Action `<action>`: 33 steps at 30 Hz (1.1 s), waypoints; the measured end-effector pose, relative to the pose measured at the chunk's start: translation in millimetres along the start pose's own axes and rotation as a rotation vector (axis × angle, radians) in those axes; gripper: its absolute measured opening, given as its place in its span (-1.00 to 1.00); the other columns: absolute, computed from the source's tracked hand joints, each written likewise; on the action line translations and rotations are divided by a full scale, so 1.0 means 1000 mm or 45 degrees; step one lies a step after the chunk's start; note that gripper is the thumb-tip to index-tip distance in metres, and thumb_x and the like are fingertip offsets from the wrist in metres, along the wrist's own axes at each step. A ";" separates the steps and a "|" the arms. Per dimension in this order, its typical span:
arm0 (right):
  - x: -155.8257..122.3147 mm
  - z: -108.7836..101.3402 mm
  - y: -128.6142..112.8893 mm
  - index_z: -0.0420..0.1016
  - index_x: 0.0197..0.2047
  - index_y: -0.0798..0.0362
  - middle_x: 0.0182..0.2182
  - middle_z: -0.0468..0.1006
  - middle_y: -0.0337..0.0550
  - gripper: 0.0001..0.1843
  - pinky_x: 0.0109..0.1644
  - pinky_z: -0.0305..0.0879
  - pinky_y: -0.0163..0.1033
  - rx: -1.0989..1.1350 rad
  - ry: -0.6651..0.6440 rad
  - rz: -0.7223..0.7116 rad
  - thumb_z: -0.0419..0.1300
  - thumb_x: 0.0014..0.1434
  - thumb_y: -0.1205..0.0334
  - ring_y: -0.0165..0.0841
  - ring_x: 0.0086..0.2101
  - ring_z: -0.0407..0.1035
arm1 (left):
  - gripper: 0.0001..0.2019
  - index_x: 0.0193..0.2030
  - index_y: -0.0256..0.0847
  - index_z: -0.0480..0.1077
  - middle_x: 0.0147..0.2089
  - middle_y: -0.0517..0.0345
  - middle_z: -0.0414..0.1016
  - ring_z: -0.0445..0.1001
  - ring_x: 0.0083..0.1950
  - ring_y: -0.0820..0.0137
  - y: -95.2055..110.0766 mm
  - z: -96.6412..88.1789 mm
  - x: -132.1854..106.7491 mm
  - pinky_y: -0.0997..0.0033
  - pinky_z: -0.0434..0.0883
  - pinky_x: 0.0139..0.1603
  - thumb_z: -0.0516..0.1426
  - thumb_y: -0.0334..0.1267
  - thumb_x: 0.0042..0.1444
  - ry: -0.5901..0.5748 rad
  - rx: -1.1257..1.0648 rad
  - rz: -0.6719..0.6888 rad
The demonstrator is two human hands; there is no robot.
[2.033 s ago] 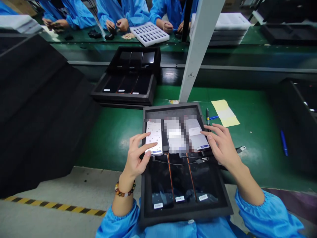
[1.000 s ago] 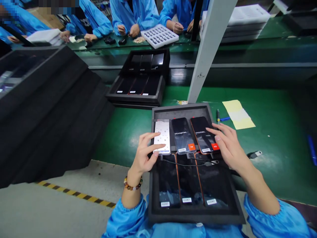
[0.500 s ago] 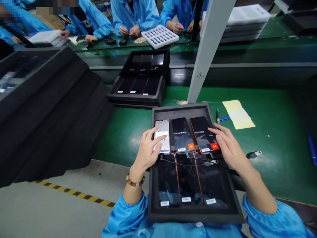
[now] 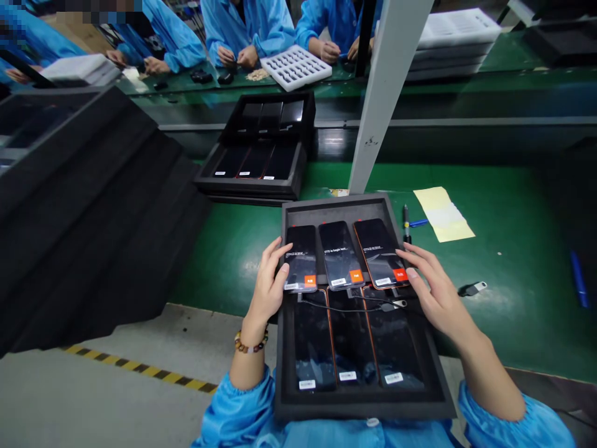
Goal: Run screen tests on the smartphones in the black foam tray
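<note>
A black foam tray (image 4: 284, 323) rests on my lap and the bench edge, holding two rows of three phones. The back-row phones are lit dark with orange buttons: left phone (image 4: 300, 256), middle phone (image 4: 339, 254), right phone (image 4: 377, 250). My left hand (image 4: 268, 287) lies open at the left phone's edge, fingertips touching its side. Fingers spread, my right hand (image 4: 431, 291) rests open by the right phone's lower corner. A thin cable with a connector (image 4: 390, 304) lies across the tray between the rows. The front-row phones (image 4: 351, 339) are dark.
A second black tray of phones (image 4: 254, 163) sits further back on the green bench. A white post (image 4: 375, 118) rises behind my tray. Yellow paper (image 4: 443, 213), pens (image 4: 407, 221) and an adapter (image 4: 472, 288) lie at right. Black foam stacks (image 4: 84, 205) stand left. Workers in blue sit beyond.
The left phone's screen changed from white to dark with an orange button. My left hand drew back from its screen to its side edge. My right hand slid slightly toward me.
</note>
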State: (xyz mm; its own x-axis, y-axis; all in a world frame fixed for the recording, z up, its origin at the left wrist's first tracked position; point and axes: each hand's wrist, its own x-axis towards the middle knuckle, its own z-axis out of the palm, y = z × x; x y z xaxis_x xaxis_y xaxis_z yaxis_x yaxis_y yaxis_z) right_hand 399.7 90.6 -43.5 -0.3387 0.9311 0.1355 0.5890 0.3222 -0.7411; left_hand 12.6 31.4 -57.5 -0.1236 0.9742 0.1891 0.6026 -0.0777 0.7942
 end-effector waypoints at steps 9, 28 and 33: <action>-0.034 0.001 -0.015 0.53 -0.08 -0.10 -0.15 0.60 -0.09 -0.92 0.09 0.40 0.09 -0.265 0.210 -0.170 0.31 0.43 0.12 -0.08 -0.03 0.46 | -0.64 0.24 -0.16 0.51 0.30 -0.09 0.48 0.43 0.37 0.18 -0.006 -0.001 -0.014 0.09 0.37 0.39 0.04 -0.04 0.54 0.297 -0.063 -0.027; -0.040 0.026 -0.041 0.57 -0.15 -0.05 -0.20 0.65 -0.06 -0.69 -0.07 0.14 0.02 -0.749 0.241 -0.023 0.21 0.48 -0.09 -0.04 -0.10 0.36 | -0.39 -0.12 -0.26 0.58 -0.48 0.19 0.51 0.40 -0.69 0.44 0.062 -0.014 -0.057 0.49 0.28 -0.68 0.26 0.35 0.19 -0.300 -0.604 -0.978; -0.039 0.030 -0.041 0.58 -0.15 -0.05 -0.24 0.65 -0.08 -0.74 -0.08 0.09 0.00 -0.688 0.258 -0.043 0.18 0.50 0.01 -0.08 -0.14 0.36 | -0.39 0.05 -0.21 0.44 -0.35 0.11 0.63 0.56 -0.62 0.34 0.076 -0.022 -0.056 0.51 0.41 -0.69 0.34 0.28 0.16 -0.454 -0.898 -1.231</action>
State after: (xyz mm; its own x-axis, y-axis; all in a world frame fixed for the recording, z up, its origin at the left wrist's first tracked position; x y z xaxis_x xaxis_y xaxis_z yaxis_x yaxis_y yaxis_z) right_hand 366.8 36.0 -37.8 -0.2480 0.9159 0.3156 0.8894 0.3444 -0.3006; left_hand 47.7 -34.1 5.0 0.0066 0.6903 -0.7235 -0.1833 0.7121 0.6777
